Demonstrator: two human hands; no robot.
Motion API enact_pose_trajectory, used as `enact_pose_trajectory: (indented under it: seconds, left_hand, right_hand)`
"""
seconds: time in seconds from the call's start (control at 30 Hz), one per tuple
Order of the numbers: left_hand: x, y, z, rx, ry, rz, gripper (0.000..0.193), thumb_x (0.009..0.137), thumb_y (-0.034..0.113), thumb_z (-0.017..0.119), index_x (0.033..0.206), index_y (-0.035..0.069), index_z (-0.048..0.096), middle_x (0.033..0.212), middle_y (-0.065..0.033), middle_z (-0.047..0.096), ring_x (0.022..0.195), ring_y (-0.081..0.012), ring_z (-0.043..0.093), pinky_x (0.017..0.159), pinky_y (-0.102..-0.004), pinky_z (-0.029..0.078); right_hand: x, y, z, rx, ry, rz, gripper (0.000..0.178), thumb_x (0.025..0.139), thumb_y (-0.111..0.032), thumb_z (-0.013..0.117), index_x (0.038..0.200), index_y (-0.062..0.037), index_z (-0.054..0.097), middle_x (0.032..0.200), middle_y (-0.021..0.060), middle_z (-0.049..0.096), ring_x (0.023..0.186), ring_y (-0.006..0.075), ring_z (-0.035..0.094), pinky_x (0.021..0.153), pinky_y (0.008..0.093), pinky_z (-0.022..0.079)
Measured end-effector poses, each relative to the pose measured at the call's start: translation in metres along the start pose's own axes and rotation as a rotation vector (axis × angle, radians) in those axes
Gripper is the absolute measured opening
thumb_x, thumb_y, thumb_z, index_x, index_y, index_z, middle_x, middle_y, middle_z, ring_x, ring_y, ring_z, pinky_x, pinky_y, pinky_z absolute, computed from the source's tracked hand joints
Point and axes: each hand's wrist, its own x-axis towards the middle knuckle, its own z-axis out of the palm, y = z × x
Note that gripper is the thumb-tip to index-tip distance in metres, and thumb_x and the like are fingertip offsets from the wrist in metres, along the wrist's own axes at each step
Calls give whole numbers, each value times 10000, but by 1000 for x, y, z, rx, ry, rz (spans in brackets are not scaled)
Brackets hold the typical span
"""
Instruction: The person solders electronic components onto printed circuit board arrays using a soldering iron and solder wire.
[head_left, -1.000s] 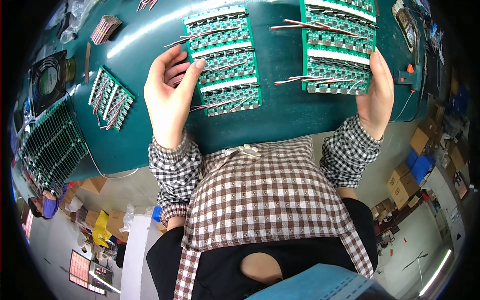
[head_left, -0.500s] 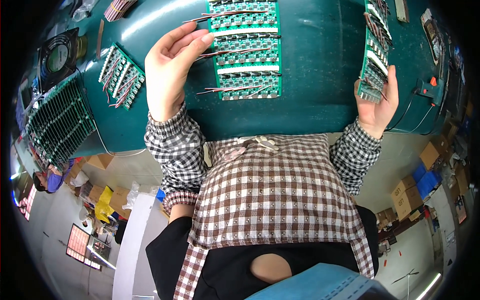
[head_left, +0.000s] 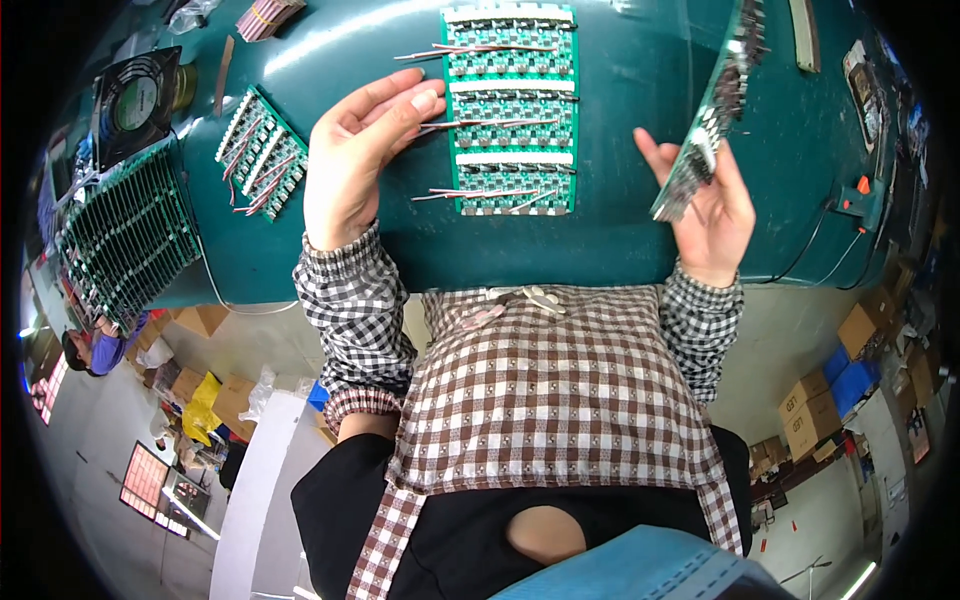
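A green circuit board panel (head_left: pixel 510 140) lies flat on the table ahead of me, with white strips and several thin red, black and white wires sticking out past its left edge. My left hand (head_left: pixel 365 140) is beside that edge, thumb and fingers loosely curled and apart, fingertips by the wires. Whether they touch the board I cannot tell. On the right, my right hand (head_left: pixel 710 205) grips a second circuit board panel (head_left: pixel 712 115) by its near end. That panel is tilted steeply, almost edge-on, with dark parts and wires along it.
Left of my left hand lies a smaller wired circuit board (head_left: pixel 262 153). Farther left are a row of upright boards (head_left: pixel 130 235) and a black fan (head_left: pixel 135 105). A banded bundle of sticks (head_left: pixel 268 18) is at the back. To the right sits a green-and-orange device (head_left: pixel 860 200) with cables.
My right hand has moved left with its panel, which has turned nearly edge-on. My left hand stays by the flat panel's left edge. The whole view has shifted slightly.
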Motion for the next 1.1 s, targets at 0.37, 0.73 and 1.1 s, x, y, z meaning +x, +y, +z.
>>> enact_pose_trajectory:
  seconds: [0.37,0.73,1.1]
  left_hand:
    - [-1,-14,36,-101,-250,36,274,826,83,659,1055,-36,566,941,-71,634,810,-95,603,735,-210,496]
    - [-16,-6,47,-569,-296,91,379,884,67,546,1242,25,430,1101,-65,595,831,-71,590,598,-166,440]
    - [-24,-1,55,-604,-277,128,399,886,69,538,1258,7,407,1150,-97,574,908,-89,590,639,-160,472]
  right_hand:
    - [9,-6,13,32,-267,89,365,905,-190,398,1165,52,482,923,160,593,1062,340,527,1062,542,258]
    - [-12,-60,6,29,-242,-163,250,883,-181,434,1063,-11,460,788,64,490,664,173,439,674,361,451]
    - [-13,-59,6,-27,-184,-162,337,869,-207,443,1119,13,491,746,53,465,624,160,417,605,330,420]
